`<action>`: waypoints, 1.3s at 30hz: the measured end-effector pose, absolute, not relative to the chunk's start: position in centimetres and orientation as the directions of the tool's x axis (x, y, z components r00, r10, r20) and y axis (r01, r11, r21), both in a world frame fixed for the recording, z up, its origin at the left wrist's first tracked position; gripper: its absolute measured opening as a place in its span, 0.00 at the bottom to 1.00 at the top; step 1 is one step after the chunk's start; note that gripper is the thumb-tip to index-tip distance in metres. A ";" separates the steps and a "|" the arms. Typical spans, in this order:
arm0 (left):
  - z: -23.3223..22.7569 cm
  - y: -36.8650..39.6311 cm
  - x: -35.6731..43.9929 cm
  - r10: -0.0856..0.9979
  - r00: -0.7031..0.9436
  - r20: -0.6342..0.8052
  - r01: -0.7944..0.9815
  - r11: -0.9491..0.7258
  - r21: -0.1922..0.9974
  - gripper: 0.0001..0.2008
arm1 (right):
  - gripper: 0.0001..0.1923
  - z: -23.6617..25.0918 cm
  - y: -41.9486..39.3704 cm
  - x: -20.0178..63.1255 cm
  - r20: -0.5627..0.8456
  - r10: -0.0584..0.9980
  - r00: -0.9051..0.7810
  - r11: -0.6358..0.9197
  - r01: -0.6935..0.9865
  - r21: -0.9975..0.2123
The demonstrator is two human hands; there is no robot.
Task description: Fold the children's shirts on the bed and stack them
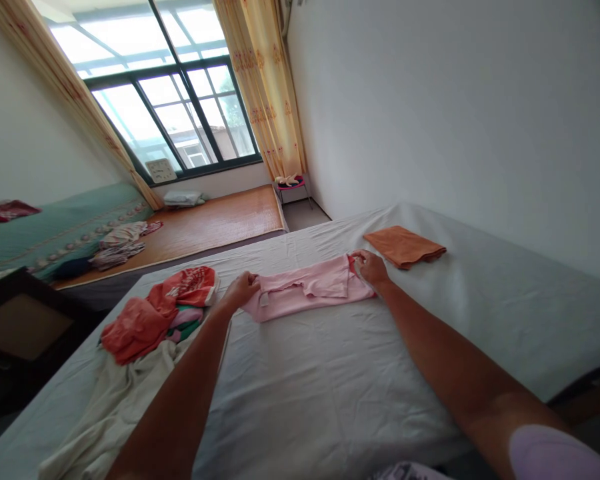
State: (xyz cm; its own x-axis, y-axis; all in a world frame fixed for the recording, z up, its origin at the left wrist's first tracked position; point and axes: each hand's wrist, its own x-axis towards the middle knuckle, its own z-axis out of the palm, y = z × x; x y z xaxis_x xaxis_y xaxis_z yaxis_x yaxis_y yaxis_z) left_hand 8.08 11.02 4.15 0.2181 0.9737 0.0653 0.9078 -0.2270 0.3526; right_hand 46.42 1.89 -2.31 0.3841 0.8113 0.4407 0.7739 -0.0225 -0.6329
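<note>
A pink shirt [290, 303] lies partly folded into a long strip on the pale bed sheet [300, 387]. A small white label shows near its left end. My left hand [243, 291] pinches the shirt's upper left edge. At the other end, my right hand [371, 268] grips the upper right corner, where a bit of red cloth shows. Just beyond my right hand rests a folded orange-brown cloth [405, 245]. Beside my left forearm is a heap of clothes with a coral-red garment [140, 327] on it.
A cream garment [115, 393] spreads along the bed's left side. Behind the bed stands a low platform with a brown mat [230, 217]. A dark cabinet [20, 333] is at the left, a white wall [430, 107] at the right. A small stool [291, 183] stands by the curtain [263, 87].
</note>
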 end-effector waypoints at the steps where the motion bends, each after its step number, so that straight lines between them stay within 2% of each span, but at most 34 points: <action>1: 4.3 10.9 9.5 0.966 0.249 0.073 0.888 -0.257 0.382 0.08 | 0.17 -2.2 1.9 46.5 0.433 0.808 0.401 -0.035 0.765 -0.643; 5: 4.4 10.2 16.5 0.932 0.338 0.128 0.707 -0.341 0.620 0.06 | 0.14 -1.7 1.8 46.3 0.367 0.815 0.448 -0.031 0.667 -0.745; 7: 4.3 9.6 20.2 0.923 0.354 0.153 0.613 -0.353 0.707 0.06 | 0.13 -1.4 1.8 45.8 0.282 0.859 0.428 0.033 0.503 -0.864; 9: 4.0 8.8 23.6 0.914 0.370 0.169 0.541 -0.360 0.760 0.06 | 0.11 -1.0 1.8 45.2 0.173 0.922 0.346 0.080 0.267 -0.960; 11: 3.6 7.8 26.3 0.896 0.408 0.175 0.450 -0.364 0.816 0.06 | 0.17 -0.7 1.7 44.7 0.062 0.966 0.250 0.048 0.062 -0.997; 13: 3.1 6.9 28.1 0.863 0.485 0.140 0.374 -0.350 0.859 0.06 | 0.26 -0.7 1.8 44.4 -0.020 0.980 0.199 -0.013 -0.035 -0.999; 15: 2.7 6.1 28.8 0.806 0.589 0.069 0.306 -0.301 0.903 0.07 | 0.29 -0.9 1.9 44.5 -0.023 0.982 0.185 -0.025 0.012 -1.000; 18: 2.5 5.8 27.8 0.758 0.650 0.052 0.247 -0.275 0.929 0.12 | 0.23 -1.8 2.4 44.9 0.096 0.974 0.206 0.040 0.262 -0.964; 22: 2.7 6.6 24.1 0.813 0.546 0.200 0.334 -0.430 0.838 0.10 | 0.23 -3.1 3.0 45.5 0.269 0.899 0.346 0.071 0.490 -0.869; 25: 2.0 6.7 21.4 0.788 0.545 0.285 0.497 -0.578 0.647 0.12 | 0.23 -3.4 3.0 46.1 0.342 0.861 0.376 0.067 0.583 -0.810; 28: 0.3 6.0 19.5 0.688 0.662 0.297 0.552 -0.716 0.428 0.18 | 0.24 -2.5 2.5 46.3 0.376 0.852 0.364 -0.014 0.735 -0.678; 31: -1.6 5.0 18.7 0.655 0.726 0.212 0.582 -0.748 0.320 0.25 | 0.24 -1.0 1.7 44.9 0.526 0.827 0.196 0.043 0.912 -0.408; 32: -2.0 4.8 18.6 0.663 0.725 0.187 0.598 -0.741 0.305 0.26 | 0.24 -0.7 1.4 43.8 0.553 0.828 0.089 0.112 0.941 -0.319; 34: -2.6 4.4 18.6 0.665 0.728 0.168 0.611 -0.739 0.284 0.28 | 0.24 -0.5 0.8 41.4 0.520 0.840 -0.155 0.292 0.937 -0.192; 37: -2.8 4.2 18.7 0.661 0.728 0.181 0.611 -0.746 0.264 0.28 | 0.25 -1.7 0.6 38.4 0.357 0.863 -0.358 0.433 0.888 -0.155; 39: -2.7 4.1 18.7 0.666 0.725 0.178 0.618 -0.742 0.260 0.28 | 0.27 -2.8 0.8 38.1 0.278 0.903 -0.326 0.380 0.910 -0.166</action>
State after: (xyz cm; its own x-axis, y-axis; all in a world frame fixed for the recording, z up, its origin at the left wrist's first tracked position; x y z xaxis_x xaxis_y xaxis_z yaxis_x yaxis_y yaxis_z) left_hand 18.65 4.09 -2.66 0.7246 0.6657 0.1782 0.6176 -0.7421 0.2605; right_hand 38.10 0.84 -2.84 -0.3261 0.9034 0.2783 0.9100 0.3798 -0.1665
